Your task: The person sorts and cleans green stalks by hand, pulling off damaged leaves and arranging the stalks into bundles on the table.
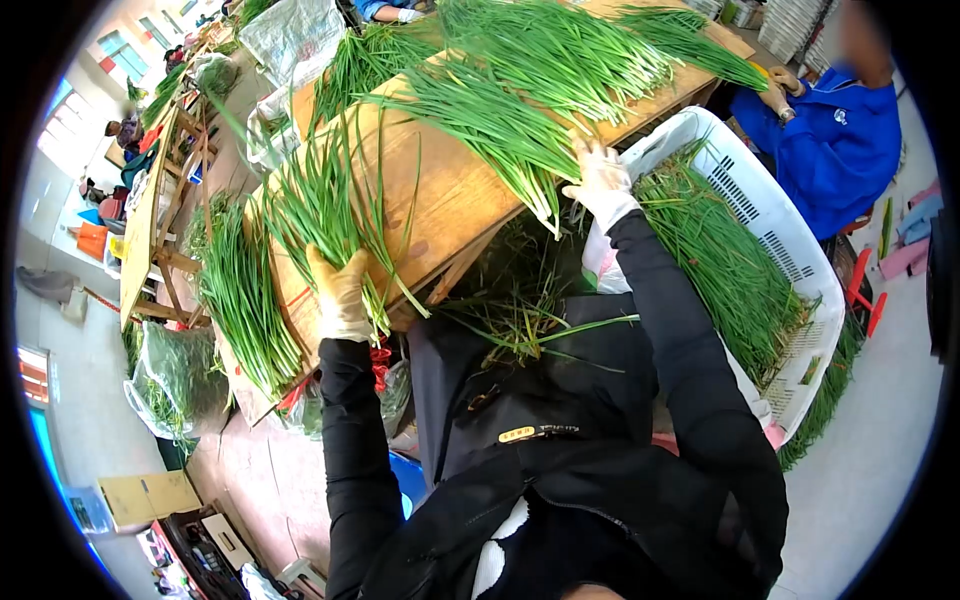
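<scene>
My left hand (342, 292), in a pale glove, is closed around the lower stems of a loose bunch of garlic chives (318, 205) at the table's left end. Long leaves fan up and away from it. My right hand (602, 182), gloved too, rests its spread fingers against the stem ends of a chive pile (505, 130) on the wooden table (445, 190). Its thumb points left, apart from the fingers. A neat bundle of chives (245, 300) lies at the far left edge, beside my left hand.
A white plastic crate (825, 330) full of chives stands to my right. A person in a blue jacket (840, 140) handles chives at the table's right end. Loose trimmings (525, 325) lie on my dark apron. A clear bag of greens (170, 385) sits on the floor at left.
</scene>
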A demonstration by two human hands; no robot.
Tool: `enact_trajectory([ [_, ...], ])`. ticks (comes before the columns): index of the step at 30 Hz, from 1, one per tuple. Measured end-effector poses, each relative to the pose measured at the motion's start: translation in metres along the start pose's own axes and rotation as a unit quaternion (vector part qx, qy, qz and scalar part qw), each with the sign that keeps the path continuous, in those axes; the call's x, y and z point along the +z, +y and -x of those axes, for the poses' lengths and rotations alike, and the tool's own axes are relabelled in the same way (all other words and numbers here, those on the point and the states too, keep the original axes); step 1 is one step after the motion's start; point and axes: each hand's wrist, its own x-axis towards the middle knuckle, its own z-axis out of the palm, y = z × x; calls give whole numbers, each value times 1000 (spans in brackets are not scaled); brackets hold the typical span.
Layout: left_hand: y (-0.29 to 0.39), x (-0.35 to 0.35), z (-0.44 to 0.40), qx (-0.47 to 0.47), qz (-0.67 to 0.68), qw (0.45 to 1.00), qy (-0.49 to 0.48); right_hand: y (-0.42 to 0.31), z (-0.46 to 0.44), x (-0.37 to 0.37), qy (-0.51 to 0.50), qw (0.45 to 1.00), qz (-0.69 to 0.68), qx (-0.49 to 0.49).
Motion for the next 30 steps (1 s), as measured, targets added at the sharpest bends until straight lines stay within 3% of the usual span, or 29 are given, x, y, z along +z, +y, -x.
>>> enact_trajectory([
  [1, -21, -13, -3, -21, -85, 996, 23, 9, -8, 19, 32, 999, -3, -36],
  [2, -31, -22, -6, -22, -113, 993, -22, 18, -16, 34, 63, 995, -6, -73],
  [3, -23, -22, 0, -99, -46, 994, -27, 18, -20, 27, 7, 994, -112, -13],
  [5, -30, -29, 9, -96, 22, 995, -19, 13, -22, -1, -38, 993, -108, 18],
  [6, -34, -29, 11, -13, 21, 1000, -12, 9, -17, -14, -29, 995, -93, -31],
  [7, -36, -26, 13, 77, -111, 991, 11, 9, -17, -10, 24, 990, -121, -66],
  [8, -34, -24, 13, 128, -320, 938, 39, 11, -18, -6, 80, 981, -148, -99],
  [10, -15, -13, 23, 247, -448, 857, 61, 1, -19, -8, 121, 959, -228, -116],
  [11, -5, -6, 26, 246, -446, 859, 59, -4, -15, -13, -93, 826, -556, -19],
  [12, 6, 2, 29, 266, -454, 849, 41, -15, -5, -29, -180, 716, -673, 39],
  [14, 25, 22, 34, 305, -423, 853, 26, -28, 5, -25, -256, 677, -690, -8],
  [15, 10, 32, 34, 244, -235, 939, -57, -34, 13, -19, -278, 639, -716, -34],
  [16, 5, 42, 38, 170, -34, 975, -135, -40, 22, -10, -300, 599, -740, -59],
  [17, 5, 46, 46, 62, 21, 983, -174, -40, 30, 7, -314, 556, -769, -47],
  [18, 14, 53, 54, -47, 77, 974, -209, -44, 38, 0, -330, 611, -719, -37],
  [19, 5, 60, 54, -66, 72, 971, -219, -48, 44, -4, -327, 662, -674, -23],
  [20, 2, 63, 54, -179, 136, 948, -224, -50, 50, -6, -320, 711, -626, -10],
  [21, 0, 66, 53, -221, 172, 931, -233, -46, 54, 6, -239, 816, -520, -78],
  [22, -2, 70, 53, -261, 207, 911, -242, -53, 61, -17, -177, 947, -250, -101],
  [24, -9, 78, 56, -302, 233, 882, -278, -62, 80, -20, -112, 942, -295, -117],
  [25, -15, 83, 58, -327, 251, 863, -292, -69, 88, -14, -36, 951, -211, -225],
  [26, -18, 86, 60, -325, 261, 856, -305, -78, 98, -12, -159, 933, -296, -129],
  [28, -30, 89, 61, -288, 300, 845, -337, -85, 115, -6, -40, 921, -315, -224],
  [30, -33, 84, 63, -322, 327, 821, -340, -84, 119, 3, -10, 902, -356, -244],
])
